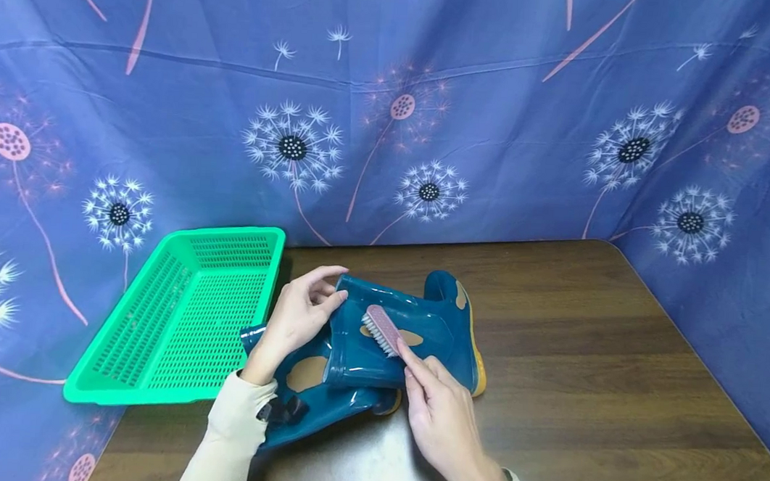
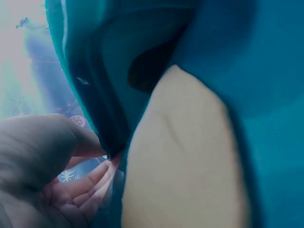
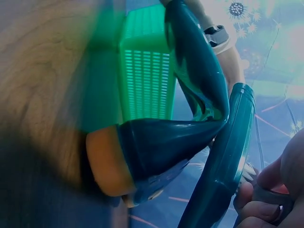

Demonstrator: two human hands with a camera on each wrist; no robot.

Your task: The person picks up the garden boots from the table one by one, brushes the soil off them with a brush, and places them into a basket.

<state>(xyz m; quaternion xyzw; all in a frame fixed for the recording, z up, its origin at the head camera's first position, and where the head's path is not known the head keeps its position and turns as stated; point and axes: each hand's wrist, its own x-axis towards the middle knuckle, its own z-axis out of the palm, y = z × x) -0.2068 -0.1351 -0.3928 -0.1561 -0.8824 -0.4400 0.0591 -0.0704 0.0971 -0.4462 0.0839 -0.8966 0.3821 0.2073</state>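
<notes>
Two teal rubber rain boots lying on a dark wood-grain table (image 1: 581,367), one across the other. Upper boot (image 1: 412,336) tipped on its side, shaft mouth turned toward the wearer of the camera, orange sole edge facing right; lower boot (image 1: 311,404) pinned beneath it, toe pointing toward the near left. Left hand (image 1: 299,316) pinching the rim of the upper shaft, thumb inside and fingers curled over the lip, apparently steadying it so the wall stays taut under scrubbing. Right hand (image 1: 444,418) closed around one end of a small pink scrubbing brush (image 1: 382,329), forefinger laid along its back, bristles pressed down against the shaft wall. Glossy, smooth, slightly flexible rubber, with tan oval patches on the sides; close up from the left wrist, a tan patch (image 2: 185,161) matte against the shiny teal. Green perforated plastic basket (image 1: 185,317), shallow and rectangular, just beside the boots on the left. Blue dandelion-print cloth (image 1: 497,94) draped behind
</notes>
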